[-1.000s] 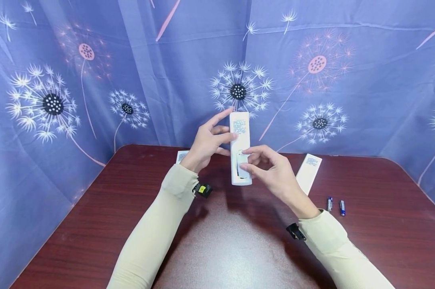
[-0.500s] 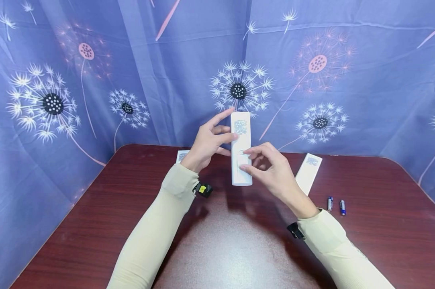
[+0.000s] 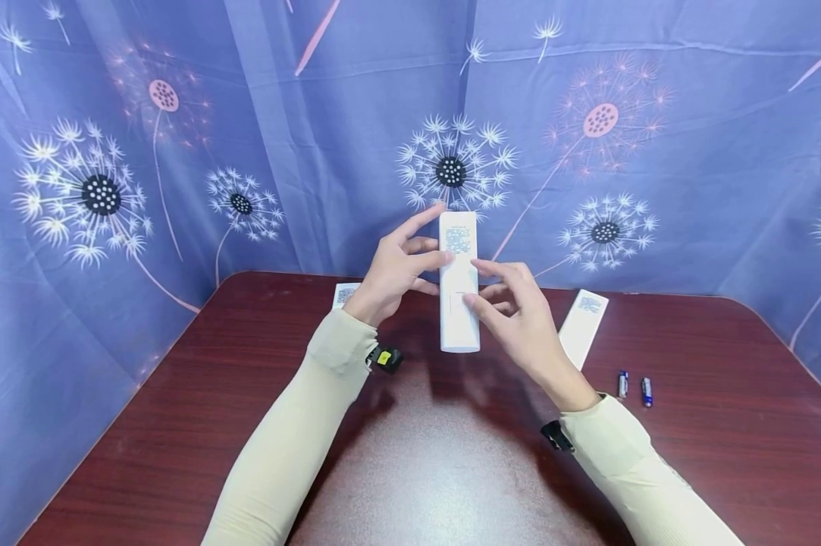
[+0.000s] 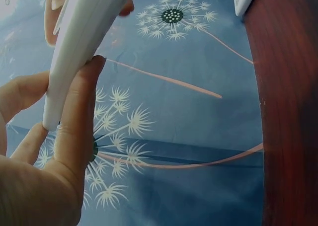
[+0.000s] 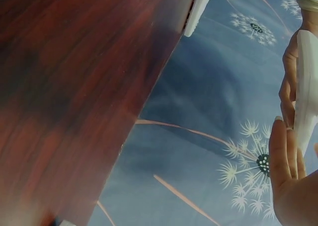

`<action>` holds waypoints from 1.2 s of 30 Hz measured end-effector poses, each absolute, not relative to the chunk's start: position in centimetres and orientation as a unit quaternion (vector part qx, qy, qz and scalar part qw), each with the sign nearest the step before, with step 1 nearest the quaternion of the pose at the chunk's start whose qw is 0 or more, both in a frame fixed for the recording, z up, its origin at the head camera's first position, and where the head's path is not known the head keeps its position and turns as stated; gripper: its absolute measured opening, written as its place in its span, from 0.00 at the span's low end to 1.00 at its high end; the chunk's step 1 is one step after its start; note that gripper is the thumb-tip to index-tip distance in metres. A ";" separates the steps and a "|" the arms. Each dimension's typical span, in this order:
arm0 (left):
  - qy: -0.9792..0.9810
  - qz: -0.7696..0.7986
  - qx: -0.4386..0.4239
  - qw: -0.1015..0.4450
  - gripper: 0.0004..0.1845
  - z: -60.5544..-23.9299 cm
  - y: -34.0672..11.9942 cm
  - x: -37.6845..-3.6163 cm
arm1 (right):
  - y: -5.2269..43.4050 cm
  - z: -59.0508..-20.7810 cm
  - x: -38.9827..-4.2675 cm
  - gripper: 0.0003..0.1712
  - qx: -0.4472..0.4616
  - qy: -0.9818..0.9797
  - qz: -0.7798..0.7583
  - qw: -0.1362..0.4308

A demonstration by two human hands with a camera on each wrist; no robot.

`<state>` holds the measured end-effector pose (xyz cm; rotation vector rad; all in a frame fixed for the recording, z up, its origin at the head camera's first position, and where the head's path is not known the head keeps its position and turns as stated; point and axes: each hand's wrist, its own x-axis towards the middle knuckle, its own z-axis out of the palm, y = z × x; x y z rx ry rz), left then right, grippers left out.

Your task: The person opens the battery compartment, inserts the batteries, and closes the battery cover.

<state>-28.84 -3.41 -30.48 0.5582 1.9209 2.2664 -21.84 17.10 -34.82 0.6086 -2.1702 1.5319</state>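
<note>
A: Where does the long white plastic remote control (image 3: 459, 280) sit?

B: It is at the centre of the head view, upright and lifted clear of the dark red wooden table (image 3: 410, 455), with its back label facing the camera.

A: How does the left hand (image 3: 391, 271) lie?

B: It comes in from the lower left, sleeve angled up toward the middle. Its thumb and fingers curl round the left edge of the remote control and clamp it, while the index finger stretches along the upper end. In the left wrist view the thumb presses flat against the white body (image 4: 79, 52).

A: And the right hand (image 3: 519, 318)?

B: It rises from the lower right. Its fingers are loosely spread; the thumb tip presses on the lower half of the remote's back and the index fingertip touches its right edge higher up. The other fingers bend behind, gripping nothing.

A: What lies around?

B: A second white remote (image 3: 583, 326) lies on the table just right of the right hand, two small batteries (image 3: 634, 387) lie further right, and a third white remote (image 3: 345, 294) peeks out behind the left wrist. A blue dandelion-print curtain (image 3: 178, 152) fills the upper frame
</note>
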 end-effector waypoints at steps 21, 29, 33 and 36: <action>0.627 0.748 0.206 0.070 0.38 -30.4 -2.6 -28.3 | 17.4 -34.4 -21.8 0.34 0.196 -0.761 0.595 0.168; 0.626 0.748 0.210 0.072 0.40 -30.4 -2.6 -28.3 | 17.3 -34.3 -21.8 0.34 0.196 -0.756 0.602 0.169; 0.626 0.748 0.209 0.072 0.39 -30.3 -2.6 -28.2 | 17.4 -34.3 -21.8 0.35 0.200 -0.753 0.604 0.167; 0.627 0.748 0.209 0.071 0.39 -30.3 -2.6 -28.2 | 17.4 -34.3 -21.9 0.35 0.202 -0.751 0.606 0.167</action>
